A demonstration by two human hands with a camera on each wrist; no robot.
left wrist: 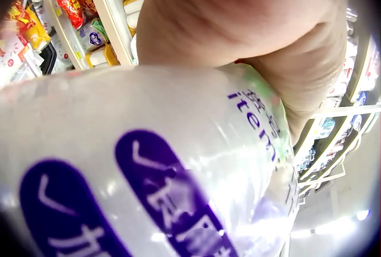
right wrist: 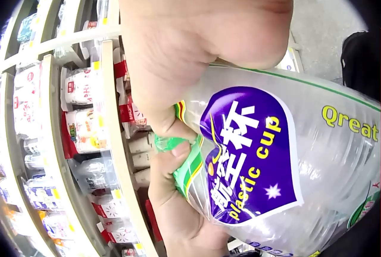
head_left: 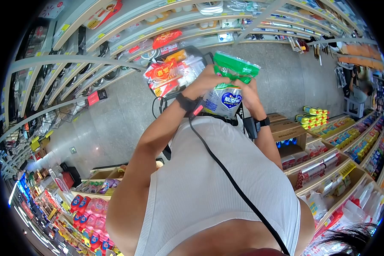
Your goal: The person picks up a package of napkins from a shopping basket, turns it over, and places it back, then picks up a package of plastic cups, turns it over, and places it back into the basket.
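A clear bag of plastic cups (head_left: 227, 102), printed with a purple heart label (right wrist: 253, 156), is held upright in front of the body. My left hand (head_left: 207, 82) pinches the gathered neck of the bag from the left. From the other side my right hand (head_left: 250, 99) grips the same neck, its fingertips close to the left hand's. Above both hands the green top of the bag (head_left: 237, 66) fans out flat. In the left wrist view, the bag's clear side with purple printing (left wrist: 172, 191) fills the lower part below the left hand (left wrist: 238, 25).
A dark basket (head_left: 196, 51) heaped with red, orange and white packages (head_left: 164, 72) stands just beyond the left hand. Shelves of packaged goods (head_left: 158, 21) line the far side. Cardboard boxes (head_left: 281, 128) and wooden bins (head_left: 337, 162) stand at the right. Grey floor (head_left: 286, 72) lies between.
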